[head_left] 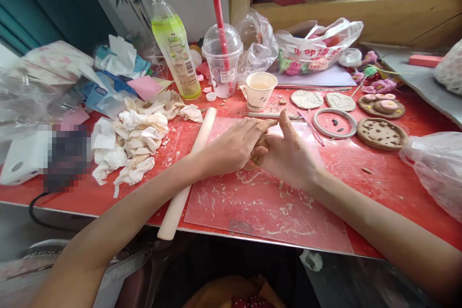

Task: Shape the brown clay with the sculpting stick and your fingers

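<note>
My left hand (236, 143) and my right hand (288, 154) meet above a clear plastic board (216, 207) strewn with clay crumbs. Between my palms is a lump of brown clay (258, 152), mostly hidden by the fingers. The left hand's fingers lie across it, pressed together, while the right thumb points up and the other right fingers curl around the clay. Left of the board's middle, a wooden rolling pin (187, 173) lies under my left forearm. Behind my hands are a thin stick-like tool (263, 115) and a pink-purple tool (311, 127).
Crumpled tissues (133, 139) lie left. A green drink bottle (175, 53), lidded plastic cup (223, 57) and paper cup (259, 91) stand behind. To the right are a ring (334, 123), flat clay discs (306, 99), a spotted clay dish (381, 133) and a plastic bag (438, 168).
</note>
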